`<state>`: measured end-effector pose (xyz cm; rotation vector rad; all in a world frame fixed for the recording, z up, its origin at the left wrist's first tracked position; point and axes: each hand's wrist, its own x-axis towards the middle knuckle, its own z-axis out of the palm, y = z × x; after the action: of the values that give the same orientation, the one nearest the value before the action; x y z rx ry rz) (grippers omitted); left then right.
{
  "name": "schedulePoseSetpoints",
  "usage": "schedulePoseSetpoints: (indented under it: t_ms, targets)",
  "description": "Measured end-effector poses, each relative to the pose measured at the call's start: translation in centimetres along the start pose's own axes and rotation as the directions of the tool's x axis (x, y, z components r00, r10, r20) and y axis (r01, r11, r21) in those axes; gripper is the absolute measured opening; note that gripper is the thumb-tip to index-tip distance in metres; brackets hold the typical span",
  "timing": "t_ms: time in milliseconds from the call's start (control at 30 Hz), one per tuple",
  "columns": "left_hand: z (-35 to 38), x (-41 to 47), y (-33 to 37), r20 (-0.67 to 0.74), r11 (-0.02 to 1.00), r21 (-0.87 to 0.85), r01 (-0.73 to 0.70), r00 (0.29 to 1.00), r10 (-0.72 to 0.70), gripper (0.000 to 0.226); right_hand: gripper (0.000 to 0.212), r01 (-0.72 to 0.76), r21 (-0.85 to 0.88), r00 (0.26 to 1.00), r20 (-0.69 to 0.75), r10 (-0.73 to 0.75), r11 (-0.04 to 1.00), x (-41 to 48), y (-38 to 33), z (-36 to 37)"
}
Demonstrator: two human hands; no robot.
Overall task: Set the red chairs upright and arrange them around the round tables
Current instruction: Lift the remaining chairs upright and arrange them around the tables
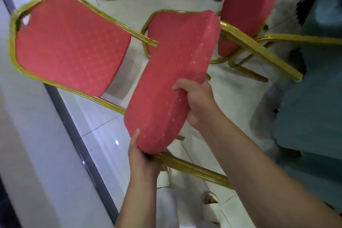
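Right hand point(196, 102) closed over the far side edge of the seat point(172, 79) of a red chair point(70, 42), fingers wrapped onto the cushion. Left hand point(142, 159) clamps the near corner of the same seat, thumb on the fabric, fingers underneath by the gold frame point(194, 169). The chair is tilted, backrest to the left and legs to the right, apparently clear of the floor point(103, 135). Gripping the seat on two opposite sides probably gives control of the tilt, so the chair can be turned onto its legs. Other chairs point(246, 11) lie tipped and crowded just beyond it, legs interlocked; these likely await the same handling. A teal cloth point(314, 98) hangs at right, perhaps covering a desk; no round top is visible.
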<state>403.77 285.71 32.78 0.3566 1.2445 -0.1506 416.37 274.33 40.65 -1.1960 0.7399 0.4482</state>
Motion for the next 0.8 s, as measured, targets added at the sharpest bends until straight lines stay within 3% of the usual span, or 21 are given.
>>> schedulePoseSetpoints:
  t_ms: [100, 200, 300, 367, 433, 500, 567, 633, 700, 800]
  targets:
    - [1.0, -1.9, 0.1, 0.085, 0.992, 0.039, -0.118, 0.990, 0.115, 0.018, 0.043, 0.070, 0.080, 0.994, 0.073, -0.076, 0.994, -0.7, -1.1, -2.2]
    - [0.9, -2.3, -2.5, 0.105, 0.961, 0.202, -0.191, 0.979, 0.173, 0.043, 0.047, 0.070, 0.108, 0.997, -0.026, -0.068, 0.992, -0.3, 0.1, -6.6]
    - [0.2, -2.5, -6.6, 0.094, 0.913, 0.393, -0.112, 0.992, 0.081, 0.075, 0.050, 0.080, 0.064, 0.979, -0.192, -0.066, 0.995, 0.6, 0.7, -12.4]
    - [-0.2, -2.7, -9.5, 0.101, 0.852, 0.522, -0.035, 0.995, -0.021, 0.084, 0.054, 0.077, -0.018, 0.965, -0.251, -0.079, 0.997, 1.0, 0.5, -16.5]
    - [-0.6, -3.2, -12.3, 0.095, 0.731, 0.682, 0.000, 0.992, -0.088, 0.084, 0.055, 0.003, -0.142, 0.952, -0.301, -0.047, 0.990, 0.7, 0.4, -20.7]
    - [-1.4, -5.0, -14.4, 0.073, 0.476, 0.880, -0.001, 0.988, -0.133, 0.082, 0.054, -0.099, -0.323, 0.904, -0.424, -0.051, 0.941, -1.2, 0.3, -24.0]
    - [-2.9, -8.0, -15.3, 0.060, 0.225, 0.974, -0.022, 0.984, -0.165, 0.084, 0.054, -0.147, -0.449, 0.852, -0.510, -0.117, 0.881, -4.4, 0.1, -26.3]
    - [-3.8, -11.8, -14.4, 0.009, 0.170, 0.985, 0.014, 0.991, -0.133, 0.077, 0.056, -0.118, -0.441, 0.892, -0.441, -0.100, 0.890, -8.7, -0.5, -26.8]
    - [-4.1, -15.8, -12.6, 0.014, 0.191, 0.981, -0.020, 0.999, 0.035, 0.066, 0.066, -0.054, -0.491, 0.938, -0.324, -0.125, 0.869, -13.5, -1.5, -26.6]
    - [-3.8, -22.9, -10.7, 0.028, 0.211, 0.974, -0.079, 0.971, 0.236, 0.057, 0.081, 0.071, -0.645, 0.955, -0.176, -0.239, 0.761, -20.5, -3.5, -25.9]
